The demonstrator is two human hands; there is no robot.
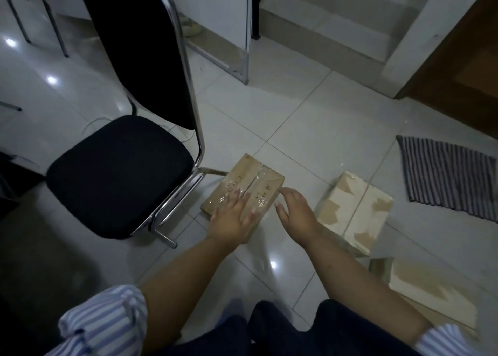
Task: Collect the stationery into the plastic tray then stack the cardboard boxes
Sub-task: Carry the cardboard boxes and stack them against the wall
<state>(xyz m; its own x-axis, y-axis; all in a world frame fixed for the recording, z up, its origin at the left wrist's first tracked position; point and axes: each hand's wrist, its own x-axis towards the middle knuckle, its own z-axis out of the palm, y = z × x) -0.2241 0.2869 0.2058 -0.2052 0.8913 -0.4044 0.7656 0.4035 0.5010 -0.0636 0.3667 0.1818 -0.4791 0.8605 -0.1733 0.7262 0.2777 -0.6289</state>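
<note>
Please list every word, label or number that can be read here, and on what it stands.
"CYP", uncertain: handwritten on the taped cardboard box, partly under the left hand.
"JD", uncertain: same box; smaller marks beside it are too blurred.
Nothing else legible.

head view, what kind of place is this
Likely a room in a home or small office: a glossy tiled floor, a black chair with a chrome frame, and a striped mat by a wooden door.
</note>
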